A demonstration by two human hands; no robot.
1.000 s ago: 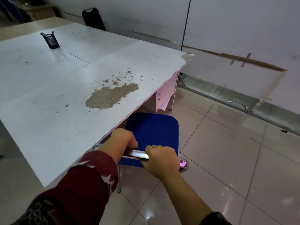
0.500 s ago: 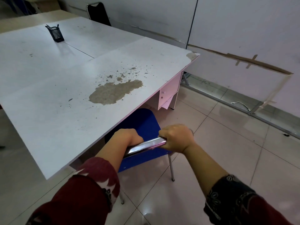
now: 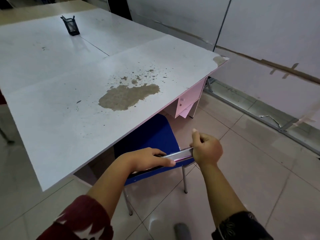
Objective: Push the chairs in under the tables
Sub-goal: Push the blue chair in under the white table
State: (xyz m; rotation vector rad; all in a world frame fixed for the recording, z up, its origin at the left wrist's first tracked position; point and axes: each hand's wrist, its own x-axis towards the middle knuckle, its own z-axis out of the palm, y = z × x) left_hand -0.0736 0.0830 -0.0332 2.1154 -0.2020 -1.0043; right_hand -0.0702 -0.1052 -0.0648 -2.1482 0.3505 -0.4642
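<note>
A chair with a blue seat (image 3: 152,134) and a shiny chrome back rail (image 3: 180,154) stands at the near edge of the white table (image 3: 69,101). Its seat lies mostly under the tabletop. My left hand (image 3: 149,159) rests flat on the left part of the chrome rail, fingers stretched along it. My right hand (image 3: 206,148) grips the rail's right end, thumb up. Two chrome legs (image 3: 184,179) stand on the floor tiles outside the table edge.
A black pen holder (image 3: 71,26) stands far back on the table. A large worn brown patch (image 3: 128,97) marks the tabletop. A pink drawer unit (image 3: 188,99) hangs under the table's right corner. A dark chair (image 3: 119,7) stands by the white wall. My shoe tip (image 3: 181,230) shows below.
The chair has slid further under the table and turned to line up with its edge. My left hand's fingers have flattened along the rail; my right hand moved to the rail's right end.
</note>
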